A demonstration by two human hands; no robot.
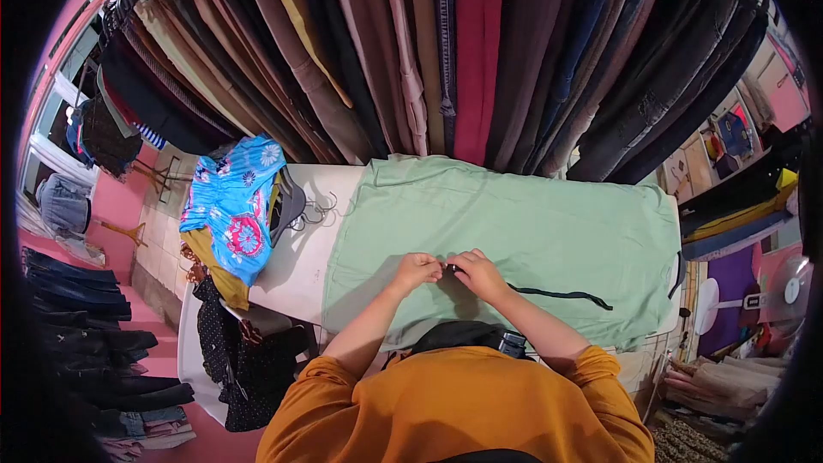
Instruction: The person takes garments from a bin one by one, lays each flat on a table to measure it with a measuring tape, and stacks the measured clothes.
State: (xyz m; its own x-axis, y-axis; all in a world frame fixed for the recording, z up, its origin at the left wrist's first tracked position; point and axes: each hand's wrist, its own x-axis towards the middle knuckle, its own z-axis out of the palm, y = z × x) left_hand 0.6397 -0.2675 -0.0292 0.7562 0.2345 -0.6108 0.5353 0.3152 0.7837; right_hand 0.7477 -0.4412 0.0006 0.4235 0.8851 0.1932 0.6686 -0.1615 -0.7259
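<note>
A light green cloth garment (514,214) lies spread over the white table. Above its near half, my left hand (418,270) is closed in a pinch, and whatever its fingertips hold is too small to make out. Close beside it, my right hand (477,274) is closed on something black at its fingertips, which looks like the end of a black strap. On the green cloth, the black strap (561,294) runs out from behind my right forearm towards the right. The stretch under the forearm is hidden.
A rack of hanging trousers (471,51) lines the far side of the table. On the left lie a blue floral garment (236,197) and hangers (315,206) on the white table (296,266). A black dotted garment (231,351) hangs over a white tub (193,339). A fan (793,291) stands right.
</note>
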